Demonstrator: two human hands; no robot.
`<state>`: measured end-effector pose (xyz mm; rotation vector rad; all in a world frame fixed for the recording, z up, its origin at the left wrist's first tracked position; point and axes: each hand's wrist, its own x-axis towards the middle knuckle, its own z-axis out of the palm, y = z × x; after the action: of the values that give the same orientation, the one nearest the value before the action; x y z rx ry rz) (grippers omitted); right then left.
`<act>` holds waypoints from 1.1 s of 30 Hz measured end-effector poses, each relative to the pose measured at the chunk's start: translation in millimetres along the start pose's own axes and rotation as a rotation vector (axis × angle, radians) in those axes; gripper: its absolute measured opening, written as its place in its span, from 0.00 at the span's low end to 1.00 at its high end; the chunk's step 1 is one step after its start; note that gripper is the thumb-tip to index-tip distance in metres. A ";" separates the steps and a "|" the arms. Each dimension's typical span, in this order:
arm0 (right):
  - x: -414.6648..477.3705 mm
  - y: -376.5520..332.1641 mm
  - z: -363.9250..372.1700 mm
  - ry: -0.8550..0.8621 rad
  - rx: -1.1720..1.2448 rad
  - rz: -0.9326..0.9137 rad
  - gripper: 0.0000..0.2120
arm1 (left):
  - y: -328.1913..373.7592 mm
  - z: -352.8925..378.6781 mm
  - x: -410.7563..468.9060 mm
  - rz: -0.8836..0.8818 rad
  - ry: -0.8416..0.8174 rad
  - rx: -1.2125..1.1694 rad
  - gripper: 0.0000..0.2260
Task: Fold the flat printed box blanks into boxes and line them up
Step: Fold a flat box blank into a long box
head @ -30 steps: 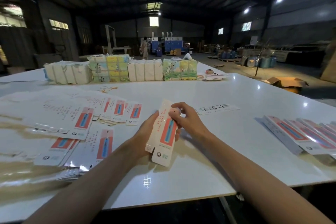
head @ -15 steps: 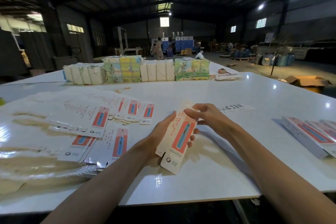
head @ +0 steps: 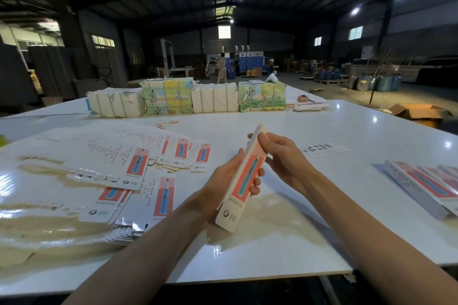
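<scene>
I hold one long white box [head: 244, 178] with a red-and-blue print, raised above the white table [head: 285, 238]. My left hand [head: 228, 181] grips its middle from behind, fingertips wrapped round the right edge. My right hand [head: 280, 158] pinches the box's far top end. Flat printed blanks [head: 138, 171] lie fanned and stacked to the left. Several folded boxes [head: 426, 186] lie in a row at the right edge of the table.
Wrapped bundles of paper stock [head: 188, 99] stand in a line across the far side of the table. A loose label strip [head: 322, 150] lies beyond my right hand. An open cardboard carton [head: 421, 112] sits on the floor at right. A person [head: 221, 67] stands far back.
The box has been raised and tilted more upright. My right hand has slid to its far top end. The view has shifted a little to the left.
</scene>
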<state>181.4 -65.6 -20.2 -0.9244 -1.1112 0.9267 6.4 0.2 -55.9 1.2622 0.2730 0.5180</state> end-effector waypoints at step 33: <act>-5.6 14.5 9.5 0.011 -0.324 -0.020 0.19 | 8.0 4.2 -5.5 0.229 0.322 0.564 0.38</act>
<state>169.2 -64.7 -33.7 -1.1772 -1.2818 0.7358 1.9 -4.4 -47.5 1.7684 0.5765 0.8837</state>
